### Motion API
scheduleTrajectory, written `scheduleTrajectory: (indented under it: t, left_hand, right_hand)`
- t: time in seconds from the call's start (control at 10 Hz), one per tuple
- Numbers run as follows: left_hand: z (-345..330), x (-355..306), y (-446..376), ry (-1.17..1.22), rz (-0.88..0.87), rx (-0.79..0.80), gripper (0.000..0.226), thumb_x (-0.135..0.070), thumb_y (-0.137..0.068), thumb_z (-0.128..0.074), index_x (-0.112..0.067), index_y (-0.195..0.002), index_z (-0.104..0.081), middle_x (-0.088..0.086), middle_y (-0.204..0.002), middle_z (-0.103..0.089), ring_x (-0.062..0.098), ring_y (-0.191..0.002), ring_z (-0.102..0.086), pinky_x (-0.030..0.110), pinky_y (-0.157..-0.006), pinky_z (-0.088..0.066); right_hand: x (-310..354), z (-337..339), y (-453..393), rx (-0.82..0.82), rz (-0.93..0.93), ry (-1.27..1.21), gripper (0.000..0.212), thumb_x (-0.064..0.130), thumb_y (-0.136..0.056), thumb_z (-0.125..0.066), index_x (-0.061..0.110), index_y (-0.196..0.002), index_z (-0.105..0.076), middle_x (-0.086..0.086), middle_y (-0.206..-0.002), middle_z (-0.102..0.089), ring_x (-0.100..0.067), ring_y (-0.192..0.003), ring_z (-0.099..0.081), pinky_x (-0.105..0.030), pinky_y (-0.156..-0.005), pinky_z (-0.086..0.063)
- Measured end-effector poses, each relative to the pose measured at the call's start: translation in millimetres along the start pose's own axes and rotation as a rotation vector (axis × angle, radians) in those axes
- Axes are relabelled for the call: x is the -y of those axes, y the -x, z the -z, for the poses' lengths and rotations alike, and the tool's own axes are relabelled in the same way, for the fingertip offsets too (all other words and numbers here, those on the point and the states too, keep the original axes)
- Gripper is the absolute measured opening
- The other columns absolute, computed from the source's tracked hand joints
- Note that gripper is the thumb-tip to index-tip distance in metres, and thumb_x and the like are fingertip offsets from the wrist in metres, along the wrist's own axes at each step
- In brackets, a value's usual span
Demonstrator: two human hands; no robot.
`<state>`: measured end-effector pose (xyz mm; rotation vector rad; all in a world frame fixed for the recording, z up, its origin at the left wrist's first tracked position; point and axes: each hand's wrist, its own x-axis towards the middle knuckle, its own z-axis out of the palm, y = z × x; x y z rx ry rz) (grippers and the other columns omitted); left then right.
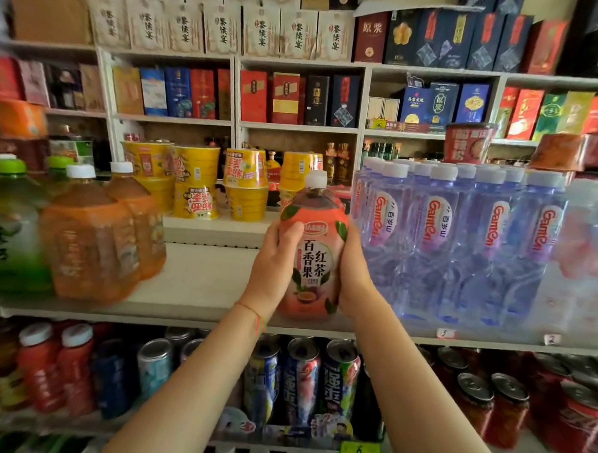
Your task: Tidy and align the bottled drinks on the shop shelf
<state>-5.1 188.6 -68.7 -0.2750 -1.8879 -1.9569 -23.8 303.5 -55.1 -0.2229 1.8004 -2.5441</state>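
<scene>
A tall pink-labelled tea bottle (312, 247) with a white cap stands upright near the front edge of the white shelf (199, 283). My left hand (275, 263) grips its left side and my right hand (352, 273) grips its right side. To the left stand two orange tea bottles (91, 241) and a green tea bottle (9, 234). Right of the pink bottle is a packed block of clear water bottles (461, 240) with white caps.
Yellow instant-noodle cups (196, 180) are stacked on a raised ledge behind the shelf gap. Cans (301, 380) and red bottles (55, 366) fill the shelf below. Boxed goods (282, 97) line the wall shelves behind. Bare shelf lies between the orange bottles and the pink bottle.
</scene>
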Motion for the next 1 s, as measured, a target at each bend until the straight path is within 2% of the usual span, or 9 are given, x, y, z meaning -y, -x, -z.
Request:
scheduleTrajectory:
  t: [0.2, 0.3, 0.4, 0.5, 0.6, 0.7, 0.8, 0.9, 1.0]
  left_hand:
    - [24, 1, -2, 0.014, -0.02, -0.037, 0.029, -0.048, -0.102, -0.045, -0.034, -0.126, -0.057, -0.015, -0.112, -0.069, 0.001, -0.106, -0.064, 0.02, -0.081, -0.047]
    - [45, -1, -2, -0.005, -0.032, -0.081, 0.03, -0.055, -0.098, -0.045, -0.039, -0.121, -0.056, -0.019, -0.108, -0.068, -0.002, -0.103, -0.063, 0.017, -0.079, -0.046]
    - [74, -1, -2, -0.137, -0.114, -0.129, 0.044, -0.059, -0.097, -0.042, -0.042, -0.137, -0.047, -0.022, -0.124, -0.061, -0.006, -0.115, -0.057, 0.018, -0.093, -0.045]
    - [108, 0, -3, -0.452, -0.359, -0.215, 0.071, -0.058, -0.096, -0.037, -0.025, -0.158, -0.029, -0.007, -0.157, -0.041, 0.01, -0.144, -0.038, 0.036, -0.118, -0.032]
    - [146, 3, -5, -0.953, -0.664, -0.381, 0.062, -0.042, -0.1, -0.042, -0.008, -0.151, -0.041, 0.009, -0.153, -0.046, 0.032, -0.145, -0.038, 0.056, -0.121, -0.021]
    - [177, 8, -6, -1.155, -0.75, -0.41, 0.059, -0.04, -0.101, -0.043, -0.009, -0.151, -0.042, 0.012, -0.154, -0.047, 0.035, -0.146, -0.037, 0.06, -0.122, -0.013]
    - [204, 9, -9, -1.244, -0.697, -0.434, 0.06, -0.043, -0.101, -0.042, -0.011, -0.152, -0.04, 0.011, -0.153, -0.048, 0.033, -0.146, -0.037, 0.056, -0.124, -0.006]
    - [224, 4, -5, -1.262, -0.694, -0.397, 0.06, -0.043, -0.1, -0.042, -0.011, -0.151, -0.043, 0.01, -0.15, -0.052, 0.031, -0.145, -0.039, 0.056, -0.124, -0.01]
    - [238, -4, -4, -1.174, -0.768, -0.369, 0.055, -0.038, -0.099, -0.045, -0.011, -0.147, -0.049, 0.011, -0.147, -0.054, 0.031, -0.142, -0.042, 0.058, -0.119, -0.024]
  right_hand:
    - [-10, -23, -1, 0.019, -0.026, 0.021, 0.066, 0.064, -0.101, -0.024, 0.02, -0.11, -0.072, -0.011, -0.105, -0.077, -0.028, -0.101, -0.071, -0.046, -0.096, -0.055]
    - [-20, -45, -4, 0.039, -0.038, 0.018, 0.07, 0.067, -0.1, -0.023, 0.019, -0.119, -0.07, -0.01, -0.106, -0.077, -0.027, -0.101, -0.072, -0.045, -0.095, -0.055]
    - [-32, -72, -9, 0.066, -0.053, 0.007, 0.07, 0.069, -0.098, -0.025, 0.02, -0.117, -0.071, -0.009, -0.104, -0.077, -0.026, -0.101, -0.073, -0.044, -0.094, -0.057]
    - [-43, -101, -11, 0.135, -0.045, -0.036, 0.064, 0.062, -0.102, -0.024, 0.018, -0.112, -0.07, -0.007, -0.094, -0.079, -0.018, -0.082, -0.076, -0.029, -0.069, -0.061]
    - [-56, -133, -16, 0.135, -0.03, -0.041, 0.069, 0.065, -0.1, -0.026, 0.015, -0.123, -0.068, -0.011, -0.105, -0.077, -0.022, -0.095, -0.075, -0.033, -0.078, -0.06]
    - [-68, -162, -19, 0.126, -0.03, -0.037, 0.072, 0.069, -0.098, -0.029, 0.016, -0.129, -0.065, -0.012, -0.114, -0.075, -0.026, -0.107, -0.071, -0.041, -0.097, -0.054]
    - [-81, -185, -26, 0.128, -0.047, -0.044, 0.07, 0.067, -0.099, -0.028, 0.017, -0.129, -0.065, -0.012, -0.116, -0.074, -0.026, -0.11, -0.07, -0.044, -0.103, -0.05]
    - [-84, -205, -20, 0.132, -0.035, -0.037, 0.066, 0.062, -0.101, -0.026, 0.017, -0.134, -0.061, -0.011, -0.116, -0.074, -0.025, -0.107, -0.071, -0.04, -0.095, -0.055]
    - [-70, -207, -8, 0.034, 0.023, -0.029, 0.051, 0.049, -0.106, -0.027, 0.02, -0.115, -0.067, 0.0, -0.094, -0.079, -0.008, -0.086, -0.074, -0.021, -0.069, -0.057]
